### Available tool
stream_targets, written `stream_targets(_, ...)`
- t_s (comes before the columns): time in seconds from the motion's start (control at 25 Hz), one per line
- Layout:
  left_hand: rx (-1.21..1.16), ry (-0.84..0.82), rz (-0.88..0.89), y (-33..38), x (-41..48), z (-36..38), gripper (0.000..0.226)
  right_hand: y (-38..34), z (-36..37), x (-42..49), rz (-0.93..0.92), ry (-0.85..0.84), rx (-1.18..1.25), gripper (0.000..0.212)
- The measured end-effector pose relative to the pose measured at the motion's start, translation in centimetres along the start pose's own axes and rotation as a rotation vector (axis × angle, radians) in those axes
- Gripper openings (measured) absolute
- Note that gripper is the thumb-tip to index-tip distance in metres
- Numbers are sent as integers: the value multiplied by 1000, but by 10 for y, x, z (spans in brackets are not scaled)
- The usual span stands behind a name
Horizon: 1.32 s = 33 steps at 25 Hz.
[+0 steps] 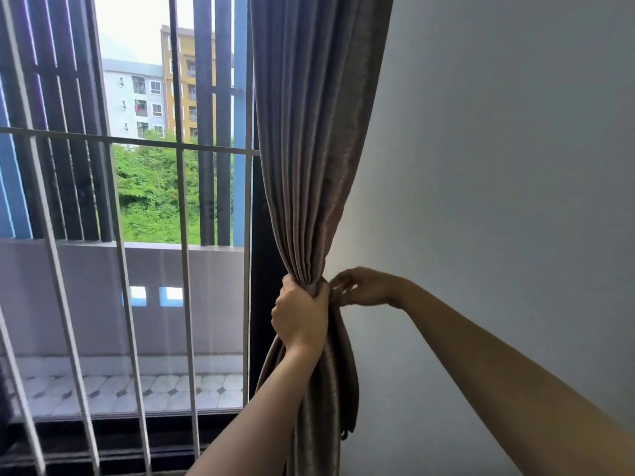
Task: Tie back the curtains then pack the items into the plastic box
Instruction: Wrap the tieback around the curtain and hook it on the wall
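Note:
A grey-brown curtain point(309, 149) hangs beside the window, gathered into a tight bunch at mid height. My left hand point(300, 316) grips that bunch from the front, fingers wrapped round the folds. My right hand point(360, 286) is just right of the bunch, against the wall side, its fingertips pinching a strip of the same fabric point(338, 305) at the curtain's edge. Below the grip the curtain falls in loose folds point(330, 400). No plastic box is in view.
A white wall point(498, 166) fills the right side. Left of the curtain is a window with white metal bars point(185, 255) and a dark frame post point(263, 304). Beyond lie a tiled balcony, trees and apartment blocks.

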<state>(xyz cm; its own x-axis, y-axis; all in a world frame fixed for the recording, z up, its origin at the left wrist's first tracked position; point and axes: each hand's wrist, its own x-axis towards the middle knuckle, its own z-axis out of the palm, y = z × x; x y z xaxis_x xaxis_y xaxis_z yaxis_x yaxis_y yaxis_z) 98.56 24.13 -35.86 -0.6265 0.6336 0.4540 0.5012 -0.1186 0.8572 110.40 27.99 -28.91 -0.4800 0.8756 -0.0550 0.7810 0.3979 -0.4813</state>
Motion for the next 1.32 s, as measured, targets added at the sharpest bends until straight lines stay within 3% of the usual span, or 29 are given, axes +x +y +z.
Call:
stream_targets(0.08, -4, 18, 17, -2, 0, -1, 43, 6, 3, 4, -59, 131, -214, 23)
stream_targets(0.16, -6, 29, 27, -3, 0, -3, 43, 6, -7, 4, -56, 255, -269, 20)
stream_targets(0.28, 5, 19, 25, -3, 0, -4, 42, 7, -9, -5, -1, -46, -3, 10)
stream_targets(0.36, 8, 17, 34, -2, 0, -4, 42, 14, 3, -10, -10, -68, -9, 15)
stream_targets(0.44, 7, 24, 51, -1, -2, -4, 42, 22, 7, -5, -101, 186, -236, 7)
stream_targets(0.48, 10, 23, 60, 0, -4, -4, 41, 24, 4, -1, -124, 349, -350, 13)
stream_targets(0.6, 13, -25, 74, 4, -13, -4, 37, 16, -5, 14, -75, 665, -319, 22)
stream_targets(0.68, -3, -63, 72, 5, -14, -2, 38, 10, 1, 24, -45, 632, -97, 27)
stream_targets(0.84, -165, -196, 124, 1, -15, -8, 50, 19, 39, 19, -188, 383, 756, 32)
stream_targets(0.92, -298, -362, 114, -4, -13, -15, 56, 26, 55, 13, -239, 330, 1118, 27)
stream_targets(1.0, -618, -597, -21, -11, -6, -20, 51, 31, 64, 5, -375, 200, 1373, 36)
stream_targets(1.08, -934, -765, -223, -18, 6, -22, 43, 33, 61, 1, -445, 115, 1269, 58)
stream_targets(1.12, -972, -814, -265, -21, 12, -24, 41, 33, 59, 1, -447, 101, 1123, 66)
stream_targets(1.2, -890, -874, -262, -26, 23, -23, 38, 28, 56, 1, -414, 152, 860, 79)
stream_targets(1.32, -815, -950, -220, -31, 39, -17, 57, 22, 53, 5, -376, 293, 817, 89)
